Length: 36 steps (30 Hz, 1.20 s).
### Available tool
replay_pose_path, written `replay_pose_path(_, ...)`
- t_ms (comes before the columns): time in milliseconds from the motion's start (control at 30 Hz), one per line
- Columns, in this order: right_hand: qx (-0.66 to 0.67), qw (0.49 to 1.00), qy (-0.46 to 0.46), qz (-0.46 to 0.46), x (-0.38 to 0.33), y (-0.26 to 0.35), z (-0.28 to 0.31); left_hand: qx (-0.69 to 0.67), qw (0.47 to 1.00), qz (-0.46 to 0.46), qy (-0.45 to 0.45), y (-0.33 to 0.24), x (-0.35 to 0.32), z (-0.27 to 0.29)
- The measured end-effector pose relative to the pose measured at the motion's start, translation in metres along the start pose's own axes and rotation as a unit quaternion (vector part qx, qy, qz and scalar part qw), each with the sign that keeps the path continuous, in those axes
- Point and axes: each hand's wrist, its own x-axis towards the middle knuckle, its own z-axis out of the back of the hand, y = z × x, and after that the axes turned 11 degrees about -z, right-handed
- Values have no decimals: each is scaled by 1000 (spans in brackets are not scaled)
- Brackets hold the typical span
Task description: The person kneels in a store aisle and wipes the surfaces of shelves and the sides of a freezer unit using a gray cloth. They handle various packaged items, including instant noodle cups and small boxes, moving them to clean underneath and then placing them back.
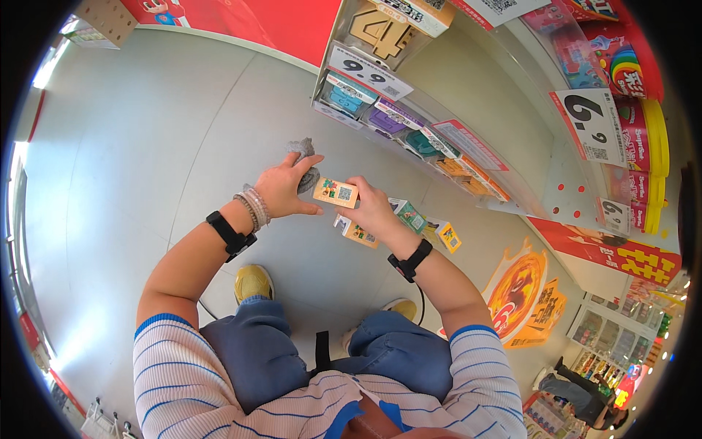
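Hands first: right hand (374, 212) has a little box (331, 191) pinched by its right end, so that one's taken, while left hand (277, 192) is bent in a loose, wide C with a grey cloth (299, 151) tucked in the fingers and the thumb poking out below. The thing that matters here imo is the gap between them: the box's long axis runs roughly left to right, dipping a bit at the right, and its free end points straight into the left hand's curl. Cloth sits just up and left of that end; can't tell if they're actually touching. Right hand's obviously the nearer one to the box, left's got the cloth. Going out from there, a tan box (356, 232), a green box (408, 214) and a yellow box (444, 235) are grouped near the right wrist, with the shelf (455, 82) beyond, up and right.
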Motion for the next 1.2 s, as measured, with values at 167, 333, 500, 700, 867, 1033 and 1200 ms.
replay_pose_path(167, -114, 993, -5, 41, -1, -4, -14, 46, 997, -46, 30, 22, 1, -27)
replay_pose_path(333, -214, 956, -99, 174, -30, 38, 45, 14, 997, -45, 66, 21, -1, -33)
replay_pose_path(500, -228, 964, -119, 60, -90, 80, 141, 7, 996, -48, 74, 25, -1, -38)
replay_pose_path(700, -151, 985, -85, -8, -149, 110, 196, 10, 995, -59, 84, 27, -1, -30)
replay_pose_path(867, -29, 956, -279, 83, -72, 152, 169, -28, 998, -53, 23, 22, 1, -24)
replay_pose_path(1033, 110, 945, -284, 121, 3, 163, 157, -42, 995, -12, -94, 17, -2, -2)
replay_pose_path(1200, 235, 928, -221, 188, 22, 173, 147, -106, 969, -2, -223, 24, 2, 23)
